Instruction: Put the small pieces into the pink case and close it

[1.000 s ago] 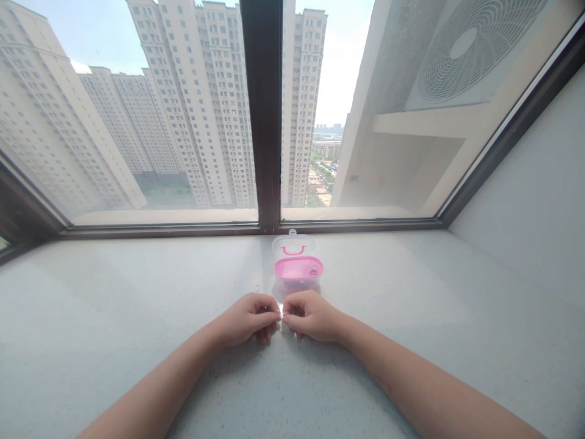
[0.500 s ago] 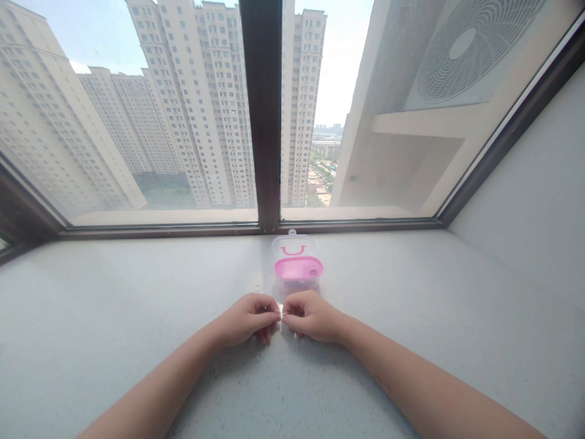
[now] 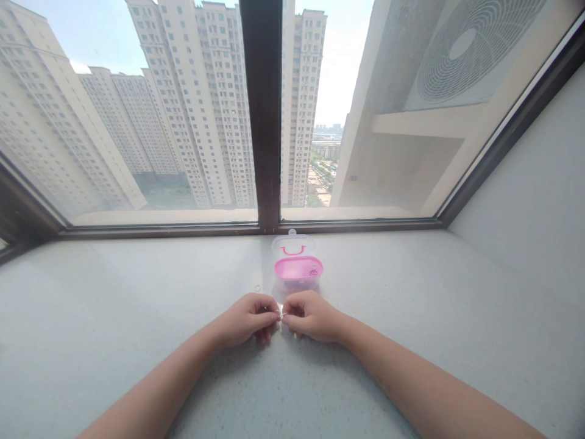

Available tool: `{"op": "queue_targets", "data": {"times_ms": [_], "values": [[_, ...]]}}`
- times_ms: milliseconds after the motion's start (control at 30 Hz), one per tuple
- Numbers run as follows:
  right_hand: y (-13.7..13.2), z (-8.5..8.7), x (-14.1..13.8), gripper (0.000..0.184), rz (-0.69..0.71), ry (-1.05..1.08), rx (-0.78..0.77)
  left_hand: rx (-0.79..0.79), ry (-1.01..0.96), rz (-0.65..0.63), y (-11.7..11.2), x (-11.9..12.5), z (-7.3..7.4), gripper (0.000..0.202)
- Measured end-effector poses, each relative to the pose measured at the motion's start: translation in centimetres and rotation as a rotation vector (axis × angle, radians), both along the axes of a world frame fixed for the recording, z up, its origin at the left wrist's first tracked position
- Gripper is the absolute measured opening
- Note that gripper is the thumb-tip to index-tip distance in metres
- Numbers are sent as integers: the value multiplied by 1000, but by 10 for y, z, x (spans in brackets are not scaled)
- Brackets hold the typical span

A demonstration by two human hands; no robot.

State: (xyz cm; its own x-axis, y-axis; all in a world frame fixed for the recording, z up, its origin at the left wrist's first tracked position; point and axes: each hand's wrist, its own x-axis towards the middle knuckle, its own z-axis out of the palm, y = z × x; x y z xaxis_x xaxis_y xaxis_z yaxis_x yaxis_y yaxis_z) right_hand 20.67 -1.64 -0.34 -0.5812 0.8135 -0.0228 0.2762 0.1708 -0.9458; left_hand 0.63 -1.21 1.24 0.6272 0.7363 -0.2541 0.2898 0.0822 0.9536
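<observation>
My left hand [image 3: 249,318] and my right hand [image 3: 311,316] rest on the pale speckled sill [image 3: 137,341], fingertips pinched together and meeting in the middle. Between the fingertips sits something tiny and pale that I cannot make out. Just beyond the hands stands a small pink box [image 3: 298,268] with its clear lid [image 3: 293,246] tipped open toward the window; a pink handle shows on the lid. A small clear ring [image 3: 257,288] lies on the sill to the left of the box.
The window's dark frame [image 3: 261,116] rises behind the box, with high-rise buildings outside. A white wall [image 3: 534,201] bounds the sill on the right. An air-conditioner unit [image 3: 461,55] sits outside at the upper right.
</observation>
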Motion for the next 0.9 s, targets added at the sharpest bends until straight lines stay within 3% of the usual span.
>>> {"op": "queue_targets", "data": {"times_ms": [900], "values": [[0,-1,0,10,-7,16,0,-33,-32,5,2,-1,-1,28]]}}
